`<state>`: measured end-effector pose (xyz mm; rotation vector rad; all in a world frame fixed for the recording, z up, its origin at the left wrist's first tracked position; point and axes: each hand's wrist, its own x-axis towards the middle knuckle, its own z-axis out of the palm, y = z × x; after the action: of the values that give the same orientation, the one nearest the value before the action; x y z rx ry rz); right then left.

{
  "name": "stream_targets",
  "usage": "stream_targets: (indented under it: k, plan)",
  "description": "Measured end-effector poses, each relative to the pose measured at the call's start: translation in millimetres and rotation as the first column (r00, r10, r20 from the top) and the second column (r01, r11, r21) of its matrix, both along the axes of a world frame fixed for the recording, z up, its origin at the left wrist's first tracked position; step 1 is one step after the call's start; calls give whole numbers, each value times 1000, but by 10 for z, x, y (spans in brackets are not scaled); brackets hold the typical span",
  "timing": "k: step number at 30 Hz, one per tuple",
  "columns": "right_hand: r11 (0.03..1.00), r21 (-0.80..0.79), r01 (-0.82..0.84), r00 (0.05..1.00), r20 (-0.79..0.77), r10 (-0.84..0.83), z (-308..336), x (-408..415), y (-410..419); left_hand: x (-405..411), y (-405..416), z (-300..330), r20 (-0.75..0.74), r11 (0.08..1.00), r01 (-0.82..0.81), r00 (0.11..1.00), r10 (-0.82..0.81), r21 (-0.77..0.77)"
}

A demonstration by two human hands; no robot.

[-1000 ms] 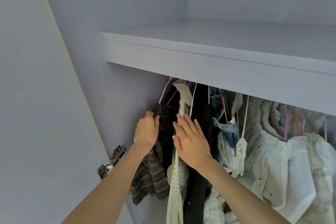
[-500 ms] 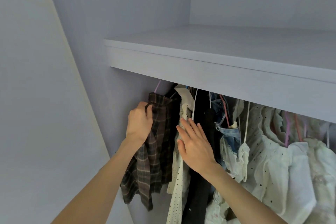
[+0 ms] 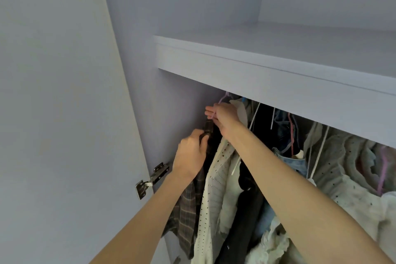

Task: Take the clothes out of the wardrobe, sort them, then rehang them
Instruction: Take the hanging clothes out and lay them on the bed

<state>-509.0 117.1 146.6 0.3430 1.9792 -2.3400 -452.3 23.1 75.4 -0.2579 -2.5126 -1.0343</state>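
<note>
In the wardrobe (image 3: 182, 96), both hands grip: left hand (image 3: 190, 156) plaid shirt (image 3: 188, 206), right hand (image 3: 225, 114) hanger (image 3: 224, 98).

Shelf (image 3: 278, 77) caps packed clothes (image 3: 278, 156); open gap beside side wall (image 3: 182, 103)

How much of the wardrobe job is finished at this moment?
Nothing looks taken out yet. In hand: the left hand grips the plaid garment, and the right hand reaches up at its purple hanger. The other hanging clothes remain; all sorting and rehanging is left.
</note>
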Motion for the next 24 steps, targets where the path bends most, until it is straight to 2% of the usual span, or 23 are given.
stream_targets:
  k: [2,4,11,14,17,20,24]
  plan:
    - [987,-163,3,1000,-11,-5,-24,-40,-8,31,-13,3,-5,999,-8,1000,8,-34]
    - [969,-248,-13,999,-54,0,-71,-54,12,29,-47,-1,-13,998,-26,1000,26,-54]
    - [950,-297,-100,977,-208,38,-88,-49,-14,6,-66,111,-85,996,-87,993,85,-12]
    - [953,-273,-133,963,-262,60,-9,-17,-80,44,-64,167,-156,993,-109,981,114,37]
    - [951,-255,-175,950,-296,96,3,103,-121,105,-131,118,-164,994,-96,981,103,49]
    - [953,-216,-214,949,-276,151,-193,338,-134,307,-232,-122,-97,997,-70,993,72,30]
    - [957,-50,-287,936,-227,269,-614,770,-171,800,-330,-510,31,999,-39,999,39,21]
